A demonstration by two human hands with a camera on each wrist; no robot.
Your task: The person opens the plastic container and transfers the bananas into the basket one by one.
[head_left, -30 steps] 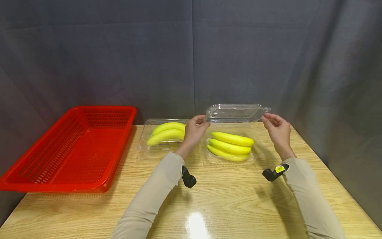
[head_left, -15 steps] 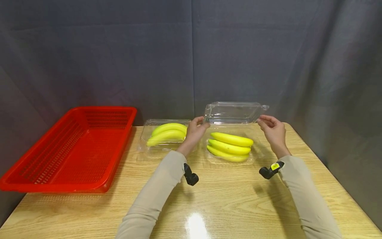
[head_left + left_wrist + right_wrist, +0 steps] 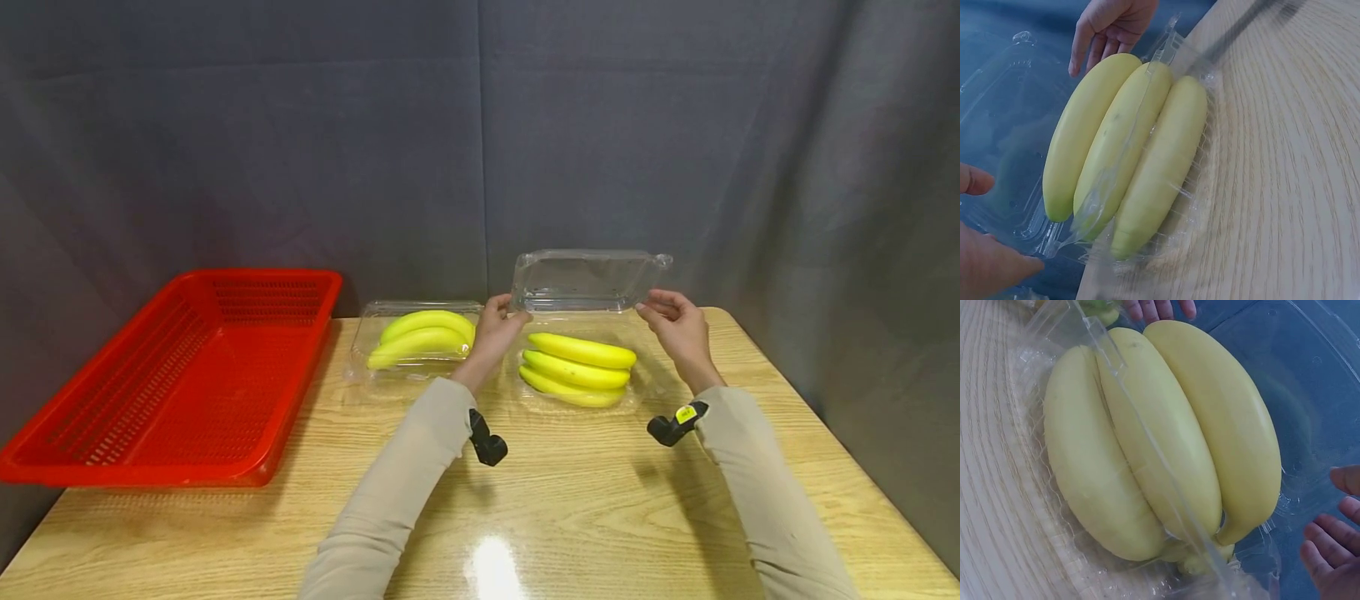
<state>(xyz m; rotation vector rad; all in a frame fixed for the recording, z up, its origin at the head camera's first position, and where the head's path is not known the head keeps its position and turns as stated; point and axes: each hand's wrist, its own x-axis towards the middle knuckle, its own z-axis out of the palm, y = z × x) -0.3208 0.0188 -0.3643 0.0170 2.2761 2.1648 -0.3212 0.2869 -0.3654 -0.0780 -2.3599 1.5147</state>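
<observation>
Three yellow bananas (image 3: 577,371) lie side by side in the base of a clear plastic clamshell box (image 3: 1147,419). Its transparent lid (image 3: 581,279) stands raised behind them, tilted back. My left hand (image 3: 497,333) is at the lid's left lower corner; the left wrist view shows its thumb and a finger (image 3: 975,180) apart. At the right end, my right hand (image 3: 681,329) has its fingers loosely spread beside the lid and pinches nothing, as the right wrist view shows. Whether either hand touches the lid is hard to tell.
Another clear box (image 3: 360,342) with bananas (image 3: 420,337) stands left of my left hand, its lid shut. A red plastic basket (image 3: 300,400) sits on the left of the wooden table (image 3: 570,508). Behind hangs a dark grey curtain (image 3: 300,150).
The lid has tipped further back and its inside shows more. My right hand has moved left and its fingers have come off the lid's corner. The left hand has shifted slightly.
</observation>
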